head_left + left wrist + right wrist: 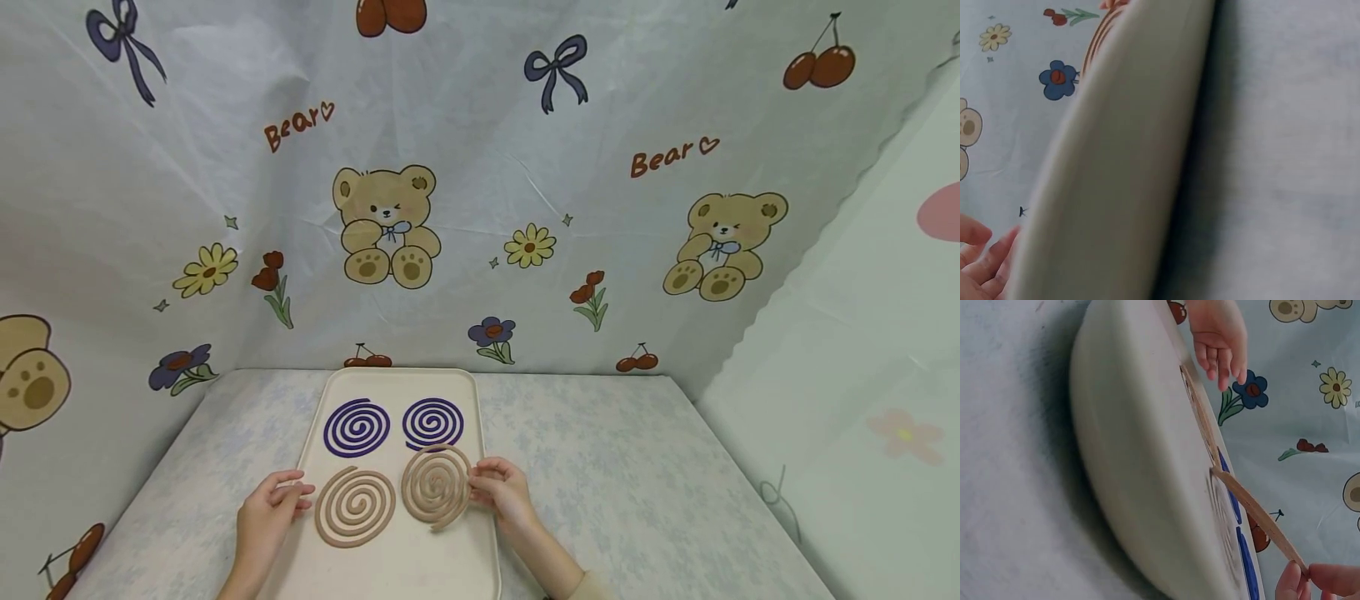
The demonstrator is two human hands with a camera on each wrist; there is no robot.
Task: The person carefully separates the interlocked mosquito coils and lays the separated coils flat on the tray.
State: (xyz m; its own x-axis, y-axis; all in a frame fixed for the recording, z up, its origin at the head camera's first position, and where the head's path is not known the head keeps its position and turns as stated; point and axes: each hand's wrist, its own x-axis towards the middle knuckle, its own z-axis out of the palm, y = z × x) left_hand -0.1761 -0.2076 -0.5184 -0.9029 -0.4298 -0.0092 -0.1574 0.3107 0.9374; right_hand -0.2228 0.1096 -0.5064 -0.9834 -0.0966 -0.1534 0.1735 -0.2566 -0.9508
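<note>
My right hand (501, 492) pinches the right edge of a brown spiral coil (437, 484), like a mosquito coil, between thumb and fingers. In the right wrist view, this coil (1264, 517) tilts, its gripped edge raised above the tray. Brown rings show beneath it; whether they are another coil or a shadow I cannot tell. A second brown coil (358, 504) lies flat to the left. Beside it my left hand (270, 508) hovers at the tray's left edge, fingers loosely bent, holding nothing. Two purple-blue coils (359, 426) lie side by side behind the brown ones.
All the coils are on a cream rectangular tray (390, 575) with a raised rim. It stands on a table with a pale mottled cover (615, 467). A white cloth printed with bears (390, 225) hangs behind and at the sides.
</note>
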